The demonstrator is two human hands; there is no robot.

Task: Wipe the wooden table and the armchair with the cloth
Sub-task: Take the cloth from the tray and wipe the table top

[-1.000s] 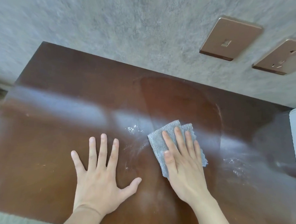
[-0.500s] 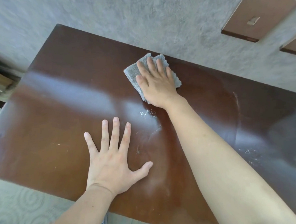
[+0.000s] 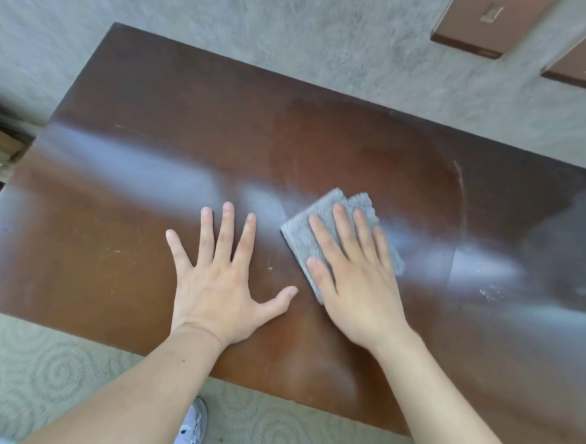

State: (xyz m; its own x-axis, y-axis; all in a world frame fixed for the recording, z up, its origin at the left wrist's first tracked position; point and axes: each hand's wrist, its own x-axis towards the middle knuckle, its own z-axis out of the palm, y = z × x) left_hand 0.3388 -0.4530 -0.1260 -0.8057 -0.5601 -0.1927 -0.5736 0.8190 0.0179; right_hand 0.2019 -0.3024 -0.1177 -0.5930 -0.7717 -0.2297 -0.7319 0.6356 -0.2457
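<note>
Now, folded grey cloth [image 3: 306, 241] under flat right hand [image 3: 357, 286], left hand [image 3: 220, 295] splayed on glossy wooden table [image 3: 176, 126]

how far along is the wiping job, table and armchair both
Underway, on the table. In hand: the right hand presses the grey cloth flat on the wooden table, the left hand braced beside it. White specks remain to the right. No armchair is in view, so that part looks left.
</note>
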